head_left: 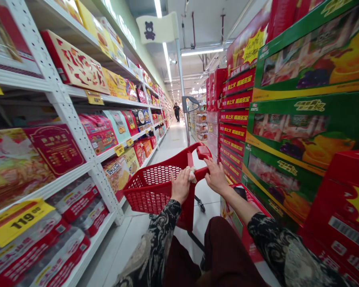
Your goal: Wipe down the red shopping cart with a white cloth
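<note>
A small red plastic shopping cart (155,195) with a perforated basket stands in front of my legs, turned at an angle. My left hand (181,185) is closed on a crumpled white cloth or tissue (192,174) and presses it to the cart's red rim near the handle. On the right side of the handle (202,172), the fingers of my right hand (215,176) wrap around the red bar. A tall grey pole (181,67) rises behind the cart, carrying a pale flag (158,30) with a dark bear. The basket's inside is partly hidden by its wall.
White shelves (68,103) full of boxed goods line the left side. Stacked green boxes (302,119) and red cartons (235,115) rise close on the right. A tiled aisle (176,137) runs ahead, where a person (176,111) in dark clothes is far off.
</note>
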### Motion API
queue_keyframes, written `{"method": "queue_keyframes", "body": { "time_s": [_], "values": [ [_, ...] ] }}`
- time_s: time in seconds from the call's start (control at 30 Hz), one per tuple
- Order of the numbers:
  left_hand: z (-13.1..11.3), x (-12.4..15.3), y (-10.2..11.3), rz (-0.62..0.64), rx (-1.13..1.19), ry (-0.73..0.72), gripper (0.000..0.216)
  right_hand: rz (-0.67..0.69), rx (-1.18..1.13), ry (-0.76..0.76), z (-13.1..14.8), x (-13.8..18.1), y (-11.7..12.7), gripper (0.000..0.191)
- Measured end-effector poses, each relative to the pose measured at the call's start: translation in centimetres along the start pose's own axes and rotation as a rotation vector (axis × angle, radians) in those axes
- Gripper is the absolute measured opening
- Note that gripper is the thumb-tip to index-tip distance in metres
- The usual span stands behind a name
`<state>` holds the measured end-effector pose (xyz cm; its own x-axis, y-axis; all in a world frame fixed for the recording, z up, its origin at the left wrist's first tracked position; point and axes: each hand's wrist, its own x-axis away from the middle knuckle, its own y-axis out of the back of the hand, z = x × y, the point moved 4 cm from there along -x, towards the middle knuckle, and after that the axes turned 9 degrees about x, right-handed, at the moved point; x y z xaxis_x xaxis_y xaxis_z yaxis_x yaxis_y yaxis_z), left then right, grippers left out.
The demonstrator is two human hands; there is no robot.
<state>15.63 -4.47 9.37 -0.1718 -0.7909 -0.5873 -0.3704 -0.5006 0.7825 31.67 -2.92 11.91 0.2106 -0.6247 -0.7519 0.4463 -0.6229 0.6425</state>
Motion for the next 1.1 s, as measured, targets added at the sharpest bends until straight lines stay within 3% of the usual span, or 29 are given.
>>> {"method": "queue_keyframes", "body": {
  "time_s": [0.1,0.17,0.27,0.4,0.47,0.6,0.7,0.8,1.1],
  "values": [
    [-2.1,-1.2,-0.6,-0.025,0.024,-0.065,0.045,-0.02,0.033,0.031,1.6,0.1,-0.2,0.055],
    [-2.2,-1.3,-0.6,-0.028,0.039,-0.084,0.044,0.008,0.051,0.045,2.0,0.2,-0.4,0.053],
    [0.2,-0.2,-0.4,-0.013,0.021,-0.03,0.046,0.067,0.065,0.094,1.5,0.5,-0.8,0.054],
    [5.0,2.1,0.0,-0.017,-0.037,0.187,0.048,0.105,0.059,0.128,0.5,0.6,-0.8,0.055],
    [5.8,2.3,0.0,-0.004,-0.036,0.203,0.047,0.114,0.07,0.109,0.5,0.4,-0.5,0.054],
    [3.3,0.9,-0.2,0.006,0.003,0.049,0.046,0.152,0.14,0.042,1.9,0.2,0.2,0.048],
    [1.0,-0.2,-0.3,-0.006,0.022,-0.048,0.048,0.222,0.16,0.104,3.4,0.1,0.1,0.042],
    [1.0,-0.5,-0.4,-0.001,0.025,-0.079,0.047,0.26,0.206,0.114,3.5,0.2,-0.2,0.042],
    [7.7,2.3,-0.2,0.085,-0.017,0.118,0.043,0.287,0.182,0.173,1.1,0.3,0.1,0.042]
  ]
}}
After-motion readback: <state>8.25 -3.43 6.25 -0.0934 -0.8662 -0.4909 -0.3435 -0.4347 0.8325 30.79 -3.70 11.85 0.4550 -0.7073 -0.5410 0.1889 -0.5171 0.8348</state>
